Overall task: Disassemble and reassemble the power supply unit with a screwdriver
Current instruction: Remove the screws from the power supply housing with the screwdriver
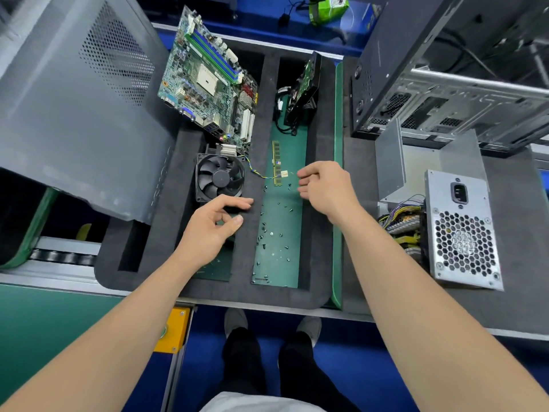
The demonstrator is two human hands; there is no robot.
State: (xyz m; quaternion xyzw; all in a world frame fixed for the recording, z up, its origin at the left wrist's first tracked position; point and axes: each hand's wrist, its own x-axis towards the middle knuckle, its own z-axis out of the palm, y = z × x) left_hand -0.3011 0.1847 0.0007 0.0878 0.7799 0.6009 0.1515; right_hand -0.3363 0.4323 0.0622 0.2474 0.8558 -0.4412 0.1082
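Grey-metal PSU (463, 230) lies on tabletop (520, 263) at R, wire bundle (401, 218) beside it, well apart from both hands. L hand (212, 230) over foam tray (166, 188) near fan (221, 178), grip released, fingers loosely curled. R hand (326, 188) near loose screws (271, 233), grip slack, nothing seen held.

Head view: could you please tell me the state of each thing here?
power supply unit: side open, wires exposed.
left hand: open, empty.
right hand: loosely curled, empty.
screws: loose, scattered.
computer case: side open.
motherboard: removed, propped tilted.
fan: removed, lying flat.
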